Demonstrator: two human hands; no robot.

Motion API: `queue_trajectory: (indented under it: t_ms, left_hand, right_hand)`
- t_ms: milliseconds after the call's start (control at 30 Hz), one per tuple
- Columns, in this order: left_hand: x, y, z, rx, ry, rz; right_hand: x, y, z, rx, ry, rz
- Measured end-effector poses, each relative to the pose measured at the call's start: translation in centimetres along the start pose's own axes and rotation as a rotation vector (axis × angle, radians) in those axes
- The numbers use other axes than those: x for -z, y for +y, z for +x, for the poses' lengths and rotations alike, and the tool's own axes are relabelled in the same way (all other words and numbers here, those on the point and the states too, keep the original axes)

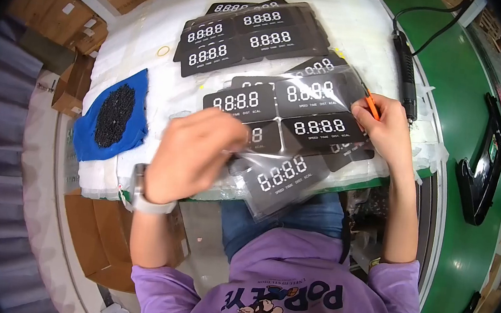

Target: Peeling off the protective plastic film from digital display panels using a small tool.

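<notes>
Black display panels [319,126] with white digit segments lie under clear plastic film in the middle of the table. My right hand [383,129] is closed around a slim orange-and-black tool [372,104], by the right edge of these panels. Its exact kind is hard to make out. Over the left panels, my left hand [193,153] is curled and smeared by motion. Its fingertips are drawn together near one panel; what they hold, if anything, is hidden. Another filmed panel [282,178] overhangs the near table edge.
More filmed panels [269,39] are stacked at the far side of the white padded table [147,35]. A blue cloth [88,143] bears small black parts [114,116] on the left. A corded black tool [404,72] lies right, beside a green surface [456,264] with a black housing [478,168].
</notes>
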State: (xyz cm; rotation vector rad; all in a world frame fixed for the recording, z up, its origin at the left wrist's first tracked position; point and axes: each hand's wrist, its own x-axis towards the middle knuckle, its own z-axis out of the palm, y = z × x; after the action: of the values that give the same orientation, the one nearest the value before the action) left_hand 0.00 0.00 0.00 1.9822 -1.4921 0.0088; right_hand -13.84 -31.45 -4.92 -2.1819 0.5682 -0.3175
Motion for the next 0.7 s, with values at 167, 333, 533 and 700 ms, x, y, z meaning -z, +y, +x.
queue_trajectory:
  t_ms: [167,333,533,700]
  left_hand:
    - [2.7,-2.1,-4.3,0.33,0.519,-0.094]
    - [3.5,-2.8,-2.5,0.467,0.633,-0.02]
    - [0.1,-0.5,6.3,0.205,0.525,-0.358]
    - [-5.2,-1.3,12.1,0.126,0.184,-0.168]
  right_hand:
    - [-0.4,-0.8,0.7,0.018,0.04,-0.048]
    - [-1.6,-1.0,1.1,0.152,0.013,-0.068]
    - [-0.8,-2.5,1.8,0.202,0.22,-0.352]
    - [-1.4,-0.3,2.8,0.261,0.266,-0.529]
